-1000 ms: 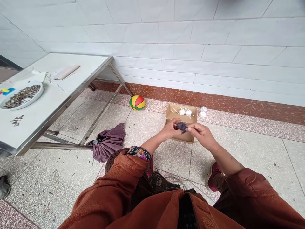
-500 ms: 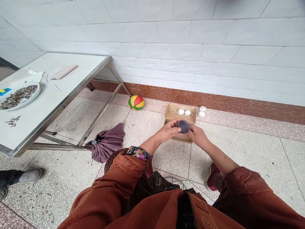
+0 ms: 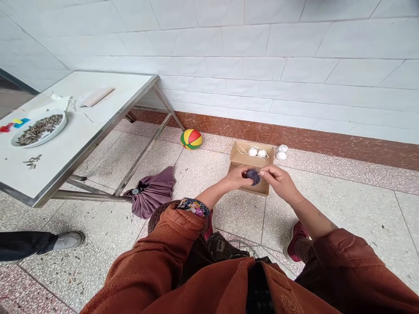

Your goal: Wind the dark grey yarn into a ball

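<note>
A small ball of dark purple-grey yarn (image 3: 253, 177) is gripped in my left hand (image 3: 238, 178), its fingers wrapped round the near side. At the ball's right edge my right hand (image 3: 276, 181) is closed in a pinch, with what looks like a thin strand of the yarn between thumb and forefinger. Below and behind both hands an open cardboard box (image 3: 233, 152) lies on the floor. White yarn balls (image 3: 257, 151) with loose ends rest in its raised lid part. To the right of the box, more white yarn balls (image 3: 282, 151) sit on the floor.
A striped ball (image 3: 191, 139) lies by the wall. The white table (image 3: 108, 102) at left bears a plate (image 3: 62, 131) of seeds. A folded purple umbrella (image 3: 153, 192) leans near the table's lower bar. Another person's shoe (image 3: 69, 240) shows at far left.
My right hand has pulled slightly away from the yarn ball, now pinching at its edge. The left hand still holds the ball. The whole view has shifted a little.
</note>
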The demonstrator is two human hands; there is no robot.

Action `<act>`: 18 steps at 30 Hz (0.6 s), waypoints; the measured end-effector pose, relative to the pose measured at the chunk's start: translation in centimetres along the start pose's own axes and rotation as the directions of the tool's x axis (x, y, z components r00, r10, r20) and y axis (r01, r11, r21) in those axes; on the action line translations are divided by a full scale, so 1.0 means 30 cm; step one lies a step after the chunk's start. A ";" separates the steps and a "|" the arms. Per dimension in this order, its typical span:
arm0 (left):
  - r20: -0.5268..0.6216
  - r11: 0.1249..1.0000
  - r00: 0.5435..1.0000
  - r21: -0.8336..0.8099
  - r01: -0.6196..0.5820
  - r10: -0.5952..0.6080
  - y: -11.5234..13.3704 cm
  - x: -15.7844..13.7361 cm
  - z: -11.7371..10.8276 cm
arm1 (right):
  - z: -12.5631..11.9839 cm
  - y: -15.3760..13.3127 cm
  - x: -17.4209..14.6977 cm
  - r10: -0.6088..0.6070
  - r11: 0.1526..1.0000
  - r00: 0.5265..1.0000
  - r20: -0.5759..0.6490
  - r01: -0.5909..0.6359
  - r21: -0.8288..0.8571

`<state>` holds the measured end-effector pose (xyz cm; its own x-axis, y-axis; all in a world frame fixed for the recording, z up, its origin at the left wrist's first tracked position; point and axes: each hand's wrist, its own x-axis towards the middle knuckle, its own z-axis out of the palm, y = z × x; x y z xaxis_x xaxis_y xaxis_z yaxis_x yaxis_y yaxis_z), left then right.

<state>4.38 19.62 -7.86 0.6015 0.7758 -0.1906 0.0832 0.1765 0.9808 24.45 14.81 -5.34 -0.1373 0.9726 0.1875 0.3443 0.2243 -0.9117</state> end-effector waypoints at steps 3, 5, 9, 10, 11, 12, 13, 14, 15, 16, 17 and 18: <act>0.161 0.993 0.987 -0.121 0.000 0.020 0.011 -0.013 0.004 | 0.008 0.026 0.010 0.049 0.998 0.993 -0.106 -0.052 -0.020; 0.212 0.975 0.975 -0.220 -0.023 0.071 0.028 -0.023 0.010 | 0.016 0.041 0.012 0.077 0.996 0.989 -0.123 -0.082 -0.039; 0.191 0.936 0.976 -0.350 -0.036 0.109 0.056 -0.033 0.017 | 0.031 0.065 0.003 0.120 0.987 0.990 -0.074 -0.128 -0.100; 0.165 0.929 0.982 -0.370 -0.030 0.098 0.057 -0.032 0.016 | 0.035 0.071 -0.002 0.133 0.984 0.990 -0.053 -0.138 -0.112; 0.131 0.922 0.988 -0.387 -0.027 0.084 0.055 -0.030 0.013 | 0.040 0.077 -0.008 0.141 0.982 0.990 -0.028 -0.144 -0.121; 0.092 0.915 0.993 -0.402 -0.025 0.068 0.052 -0.026 0.010 | 0.046 0.083 -0.014 0.145 0.981 0.989 0.000 -0.144 -0.129; 0.048 0.910 0.998 -0.415 -0.027 0.051 0.047 -0.021 0.005 | 0.053 0.087 -0.021 0.145 0.981 0.989 0.032 -0.139 -0.138; 0.000 0.906 0.999 -0.421 -0.033 0.036 0.042 -0.016 0.000 | 0.059 0.090 -0.027 0.138 0.980 0.988 0.068 -0.127 -0.153; -0.048 0.907 0.999 -0.420 -0.041 0.023 0.037 -0.010 -0.006 | 0.065 0.089 -0.033 0.125 0.980 0.986 0.107 -0.106 -0.171; -0.094 0.912 0.995 -0.408 -0.050 0.013 0.032 -0.005 -0.010 | 0.070 0.085 -0.038 0.104 0.979 0.984 0.146 -0.076 -0.188; -0.139 0.921 0.990 -0.385 -0.059 0.006 0.029 0.000 -0.015 | 0.073 0.076 -0.042 0.075 0.980 0.979 0.190 -0.036 -0.198; -0.177 0.934 0.984 -0.352 -0.066 0.003 0.026 0.005 -0.018 | 0.074 0.064 -0.045 0.036 0.981 0.970 0.240 0.012 -0.195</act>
<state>4.11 20.19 -7.16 0.4520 0.8711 -0.1923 -0.2420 0.3272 0.9135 23.24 13.79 -8.15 -0.3434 0.9372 0.0612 0.5175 0.2431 -0.8204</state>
